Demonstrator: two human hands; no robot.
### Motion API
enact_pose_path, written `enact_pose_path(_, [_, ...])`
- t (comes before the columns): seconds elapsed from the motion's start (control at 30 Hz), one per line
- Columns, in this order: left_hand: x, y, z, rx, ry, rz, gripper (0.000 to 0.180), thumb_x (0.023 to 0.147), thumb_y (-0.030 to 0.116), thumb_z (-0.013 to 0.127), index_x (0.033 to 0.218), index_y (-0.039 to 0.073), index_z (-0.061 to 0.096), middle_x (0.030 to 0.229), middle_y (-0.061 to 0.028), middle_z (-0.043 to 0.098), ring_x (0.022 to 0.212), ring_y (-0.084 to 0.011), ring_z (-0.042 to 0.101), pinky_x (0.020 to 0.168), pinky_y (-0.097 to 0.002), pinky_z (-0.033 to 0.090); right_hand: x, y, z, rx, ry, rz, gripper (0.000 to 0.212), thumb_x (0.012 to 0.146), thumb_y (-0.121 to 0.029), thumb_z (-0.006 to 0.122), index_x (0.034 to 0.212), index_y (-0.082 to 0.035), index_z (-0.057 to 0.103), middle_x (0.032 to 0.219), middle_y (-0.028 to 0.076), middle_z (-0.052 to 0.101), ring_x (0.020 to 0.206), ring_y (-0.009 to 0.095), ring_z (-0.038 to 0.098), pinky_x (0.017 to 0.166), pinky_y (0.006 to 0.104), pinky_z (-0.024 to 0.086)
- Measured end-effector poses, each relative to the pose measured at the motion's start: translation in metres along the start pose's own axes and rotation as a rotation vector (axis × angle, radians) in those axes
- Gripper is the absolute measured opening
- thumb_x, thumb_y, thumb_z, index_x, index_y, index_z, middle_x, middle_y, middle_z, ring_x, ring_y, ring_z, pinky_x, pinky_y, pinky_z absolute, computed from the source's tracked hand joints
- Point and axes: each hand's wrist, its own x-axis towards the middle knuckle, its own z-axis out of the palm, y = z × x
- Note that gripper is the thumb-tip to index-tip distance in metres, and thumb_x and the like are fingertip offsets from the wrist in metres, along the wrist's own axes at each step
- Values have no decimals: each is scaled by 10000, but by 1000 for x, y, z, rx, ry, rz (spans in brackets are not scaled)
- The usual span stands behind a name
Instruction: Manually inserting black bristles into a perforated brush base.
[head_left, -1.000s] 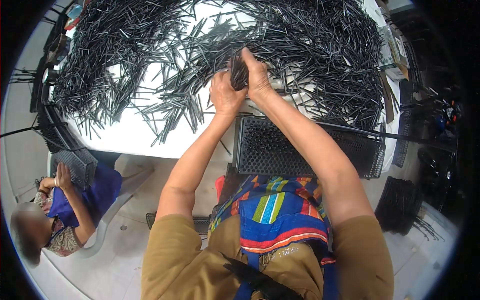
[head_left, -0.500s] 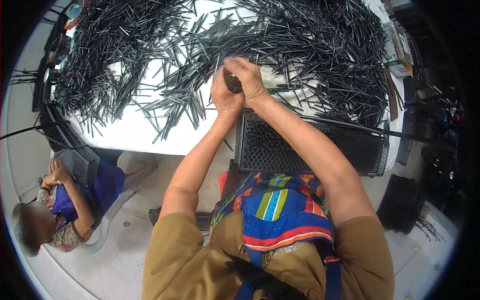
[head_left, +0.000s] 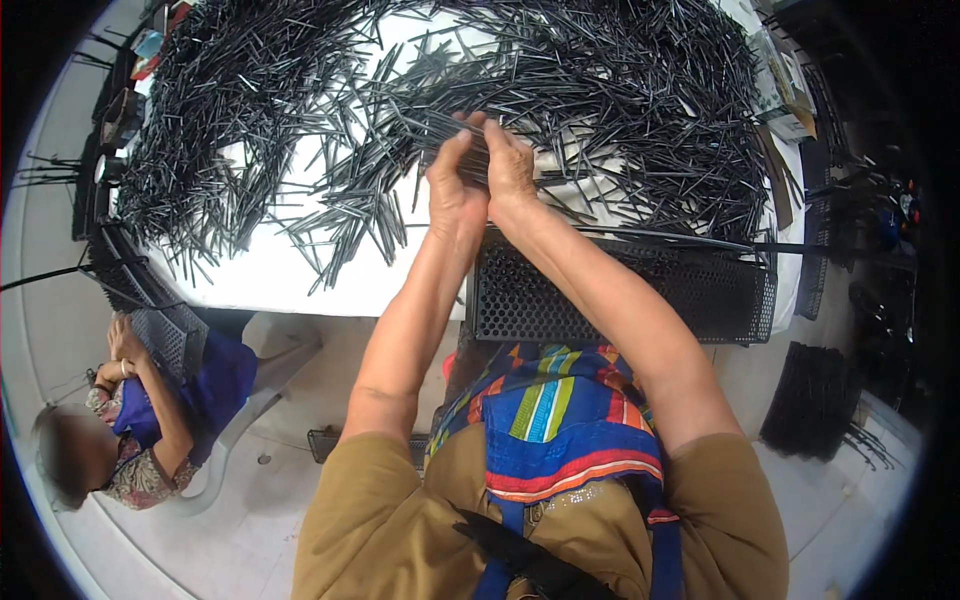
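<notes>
My left hand point(head_left: 457, 195) and my right hand point(head_left: 511, 168) are cupped side by side at the table's near side. Between the palms they hold a bundle of thin black sticks point(head_left: 474, 158), roughly lined up and pointing away from me. The fingers curl around the bundle, and some are hidden behind it. Just beyond the hands spreads a big loose heap of the same sticks point(head_left: 640, 100). Under my right forearm a black tray with rows of round holes point(head_left: 540, 300) lies along the table's near edge.
A white-covered table point(head_left: 270, 275) carries the heap. At the left a co-worker point(head_left: 150, 420) sits with hands together by another black perforated tray point(head_left: 170, 335). A cardboard box point(head_left: 785, 95) stands at the right edge. A dark stack point(head_left: 812, 400) is at the lower right.
My hands have turned from wrapping the bundle end-on to cupping it from below, so the sticks' lengths now show. The view has shifted slightly.
</notes>
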Motion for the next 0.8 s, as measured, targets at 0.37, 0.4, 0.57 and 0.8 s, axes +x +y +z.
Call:
enact_pose_path(0.37, [19,31,3,32,142,72,165,777,-18,646,928,-68,602,901,-154,655,819,-277,651,787,-406,554,-20,-16,-10,-255,-87,-102,337,955,-351,568,1008,-30,651,943,8,626,878,108,540,808,259,432])
enact_pose_path(0.4, [14,35,7,60,138,51,153,775,-26,638,916,-72,600,892,-160,654,814,-278,652,785,-409,555,-22,-21,-14,-289,-65,-106,352,952,-364,570,1000,-25,653,931,10,626,864,110,534,794,258,430])
enact_pose_path(0.57, [-43,37,23,262,29,-141,210,778,-13,577,967,-99,606,860,-161,654,735,-262,645,704,-355,547,-41,-47,-28,-305,-269,-57,477,954,-490,513,1070,-47,649,824,-8,640,706,84,565,671,256,423])
enact_pose_path(0.8, [-191,-3,15,528,-214,-498,386,626,-12,668,1003,-9,587,812,-113,634,730,-232,639,715,-341,532,-123,-90,-65,-592,-746,-85,523,938,-376,563,1271,26,545,1099,95,650,990,151,618,830,288,493])
